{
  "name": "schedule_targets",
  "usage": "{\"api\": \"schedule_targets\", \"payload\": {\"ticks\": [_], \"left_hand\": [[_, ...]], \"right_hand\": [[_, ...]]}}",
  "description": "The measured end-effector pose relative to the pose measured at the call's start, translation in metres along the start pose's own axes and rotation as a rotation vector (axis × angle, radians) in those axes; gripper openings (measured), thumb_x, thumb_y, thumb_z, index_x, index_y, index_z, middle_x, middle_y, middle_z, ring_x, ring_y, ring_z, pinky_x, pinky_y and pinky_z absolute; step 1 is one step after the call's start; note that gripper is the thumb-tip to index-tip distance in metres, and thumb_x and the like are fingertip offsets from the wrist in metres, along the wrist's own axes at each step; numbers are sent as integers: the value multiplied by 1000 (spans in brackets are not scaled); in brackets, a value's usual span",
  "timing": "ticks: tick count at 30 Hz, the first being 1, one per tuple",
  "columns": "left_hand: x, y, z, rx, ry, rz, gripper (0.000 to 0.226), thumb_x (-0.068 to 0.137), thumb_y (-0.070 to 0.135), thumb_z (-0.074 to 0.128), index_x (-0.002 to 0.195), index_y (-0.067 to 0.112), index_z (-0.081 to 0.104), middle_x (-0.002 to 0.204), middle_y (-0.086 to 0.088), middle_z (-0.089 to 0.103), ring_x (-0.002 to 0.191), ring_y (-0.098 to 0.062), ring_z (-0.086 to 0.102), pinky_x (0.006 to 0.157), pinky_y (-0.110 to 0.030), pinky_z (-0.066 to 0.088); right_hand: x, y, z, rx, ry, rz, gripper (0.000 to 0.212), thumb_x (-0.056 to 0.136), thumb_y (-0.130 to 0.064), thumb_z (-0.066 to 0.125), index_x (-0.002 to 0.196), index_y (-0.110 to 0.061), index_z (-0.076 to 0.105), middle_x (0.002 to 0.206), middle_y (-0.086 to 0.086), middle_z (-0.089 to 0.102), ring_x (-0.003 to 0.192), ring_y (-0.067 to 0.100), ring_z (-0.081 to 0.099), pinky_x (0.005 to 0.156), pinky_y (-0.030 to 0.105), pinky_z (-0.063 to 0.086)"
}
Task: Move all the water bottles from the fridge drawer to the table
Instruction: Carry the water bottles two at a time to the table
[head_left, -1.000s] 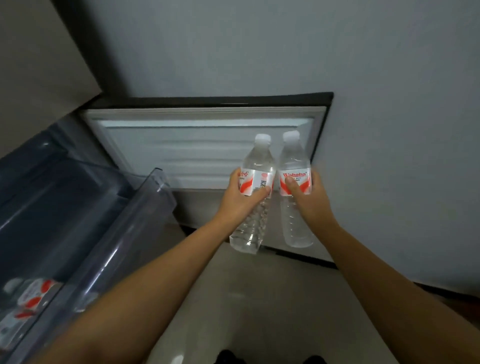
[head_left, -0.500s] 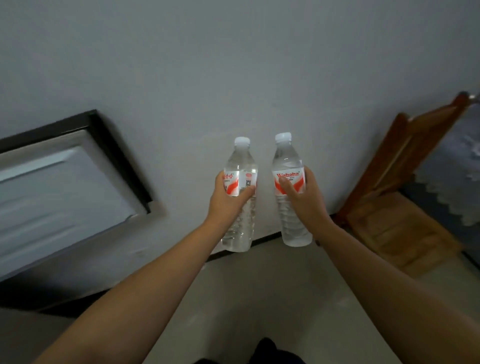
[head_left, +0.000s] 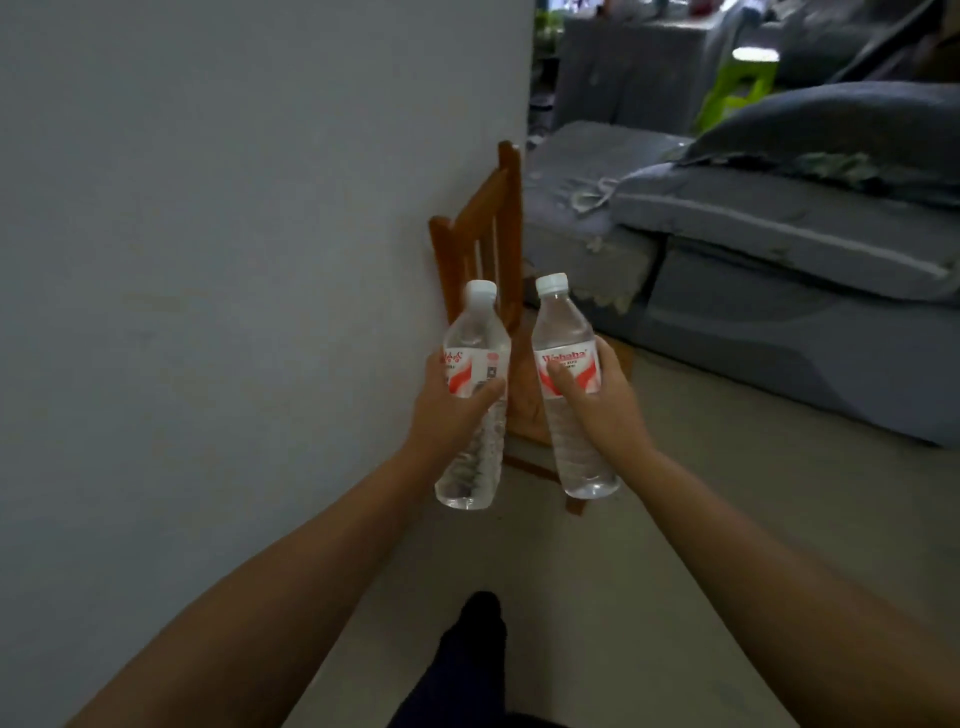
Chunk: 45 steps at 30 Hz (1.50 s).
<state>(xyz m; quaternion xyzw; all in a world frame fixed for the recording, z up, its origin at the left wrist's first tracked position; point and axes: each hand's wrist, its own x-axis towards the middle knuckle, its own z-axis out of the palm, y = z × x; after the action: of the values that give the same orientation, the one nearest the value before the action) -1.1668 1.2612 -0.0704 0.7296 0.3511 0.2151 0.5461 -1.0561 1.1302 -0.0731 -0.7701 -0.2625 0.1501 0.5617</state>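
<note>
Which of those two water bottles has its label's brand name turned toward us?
The clear plastic water bottle in the right hand: red lettering shows across its label. The one in the left hand shows a square code patch instead.

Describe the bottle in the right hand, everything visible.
The right bottle is clear ribbed plastic with a white screw cap, shut, and a white label with red swoosh and red lettering. It looks full of water. It is held about upright, off the floor, with the right hand gripping it around the label, thumb across the front. It stands beside the left bottle, not touching it.
</note>
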Motion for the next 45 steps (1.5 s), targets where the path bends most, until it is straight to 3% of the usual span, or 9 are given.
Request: {"api": "schedule_targets", "payload": {"ticks": [4, 8, 14, 19, 24, 27, 36, 40, 45], "left_hand": [[52, 18, 47, -11, -230, 80, 64, 87, 31, 66, 139, 26, 31, 122, 15, 46, 109, -6, 51, 80, -17, 49], [100, 41, 91, -41, -402, 98, 64, 84, 29, 69, 138, 25, 34, 129, 2, 53, 112, -17, 59, 89, -38, 55], [129, 67, 163, -60, -627, 91, 63, 86, 23, 67, 137, 30, 32, 106, 15, 54, 88, -3, 59, 55, -13, 49], [127, 78, 238, -11, -792, 80, 70, 83, 26, 71, 140, 30, 31, 117, 8, 55, 99, -9, 59, 71, -23, 51], [117, 101, 333, 46, -910, 122, 64, 84, 22, 70, 137, 26, 35, 99, 18, 51, 82, 4, 52, 61, -14, 40], [108, 125, 405, 45, -967, 154, 61, 83, 21, 71, 133, 27, 37, 92, 23, 49, 81, 5, 52, 61, -15, 40], [69, 190, 583, 45, -1107, 195, 56, 81, 22, 73, 126, 28, 40, 96, 18, 55, 83, 4, 55, 61, -16, 42], [57, 206, 653, 79, -1201, 229, 52, 81, 23, 73, 120, 30, 39, 96, 16, 55, 82, 2, 55, 61, -17, 41], [49, 229, 751, 99, -1326, 284, 59, 82, 26, 72, 130, 23, 39, 105, 11, 55, 82, 1, 55, 61, -12, 41]], "right_hand": [[32, 16, -39, 84, 171, 73, 54, 88, -43, 62, 134, -27, 41, 110, -10, 62, 94, 5, 65, 75, 22, 55], [59, 22, -68, 115, 333, 108, 42, 89, -35, 62, 126, -29, 43, 102, -17, 60, 89, 1, 64, 64, 11, 51], [64, 46, -112, 114, 584, 182, 39, 88, -33, 65, 122, -20, 51, 101, -9, 64, 82, -5, 64, 63, 6, 47], [51, 72, -167, 44, 730, 288, 33, 89, -36, 64, 117, -26, 49, 94, -15, 61, 76, -6, 62, 59, 3, 45], [46, 115, -241, -2, 877, 373, 39, 80, -55, 65, 107, -29, 54, 96, -7, 68, 86, 9, 68, 74, 32, 56], [48, 138, -304, 9, 940, 372, 39, 80, -53, 67, 109, -30, 55, 97, -7, 68, 88, 11, 68, 82, 37, 56], [39, 174, -473, -14, 1109, 417, 28, 89, -32, 65, 111, -18, 55, 90, -7, 64, 69, -14, 60, 58, 0, 41], [34, 191, -526, -53, 1194, 476, 26, 88, -37, 64, 109, -28, 50, 88, -16, 59, 73, -7, 58, 57, 3, 42], [40, 226, -594, -102, 1309, 542, 29, 87, -43, 64, 107, -31, 47, 93, -13, 60, 79, -1, 58, 64, 11, 41]]}}
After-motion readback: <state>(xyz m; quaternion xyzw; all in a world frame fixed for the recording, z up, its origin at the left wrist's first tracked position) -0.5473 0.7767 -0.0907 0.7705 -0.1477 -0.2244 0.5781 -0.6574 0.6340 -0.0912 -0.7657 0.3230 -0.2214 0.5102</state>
